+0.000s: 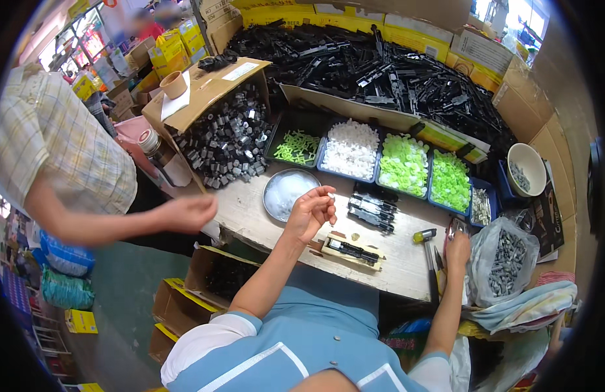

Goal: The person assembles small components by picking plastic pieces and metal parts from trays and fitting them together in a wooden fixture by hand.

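Head view: the left hand [309,217] has its fingertips pinched together on a tiny white bit [332,195], up over the worktop [403,268] between the round dish [264,197] and some black strips [373,210]. A black part [353,251] sits in the pale jig [379,264] near that hand. Right hand [457,246] is near the hammer [424,236]; honestly can't tell if its fingers are closed on anything.

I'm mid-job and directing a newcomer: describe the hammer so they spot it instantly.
On the pale workbench, find the person's right hand near the right end. Left of it lies the hammer, handle toward the person. Unlike the slim tool beside it, it has a thick, partly yellowish head.
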Tool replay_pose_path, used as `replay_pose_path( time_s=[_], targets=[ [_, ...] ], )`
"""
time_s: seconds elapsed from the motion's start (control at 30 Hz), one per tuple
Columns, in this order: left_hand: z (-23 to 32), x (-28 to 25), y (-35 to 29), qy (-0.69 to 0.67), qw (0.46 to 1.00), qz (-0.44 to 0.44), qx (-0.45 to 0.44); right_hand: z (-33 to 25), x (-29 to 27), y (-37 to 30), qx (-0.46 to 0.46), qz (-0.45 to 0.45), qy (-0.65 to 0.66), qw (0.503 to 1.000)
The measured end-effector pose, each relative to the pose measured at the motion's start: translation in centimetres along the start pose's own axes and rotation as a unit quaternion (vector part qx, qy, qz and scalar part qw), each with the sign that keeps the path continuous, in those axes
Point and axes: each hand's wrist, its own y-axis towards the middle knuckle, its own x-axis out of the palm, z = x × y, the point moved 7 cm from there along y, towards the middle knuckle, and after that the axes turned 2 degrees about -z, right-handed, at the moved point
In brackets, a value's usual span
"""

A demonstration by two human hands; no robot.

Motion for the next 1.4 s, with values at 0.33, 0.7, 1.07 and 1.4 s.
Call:
replay_pose_path(
  time_s=[0.33, 0.7, 1.07, 1.4],
  targets=[
    [-1.1, -0.6, -1.5, 0.071, 0.997, 0.005, -0.013, 0.1, -0.9, 0.0, -0.019, 0.027, 0.034, 0.999],
    [-2.8, 0.8, -3.1, 0.113, 0.992, -0.019, -0.059, 0.1, -3.3, -1.0, -0.046, 0.083, 0.12, 0.988],
    [-5.8, 3.3, -4.4, 0.174, 0.978, -0.055, -0.099, -20.5, -10.3, 2.6, -0.289, 0.136, 0.419, 0.85],
    [-5.3, 0.6, -6.0, 0.162, 0.985, 0.002, -0.059, -25.7, -9.9, -7.4, -0.423, -0.141, 0.482, 0.754]
  ],
)
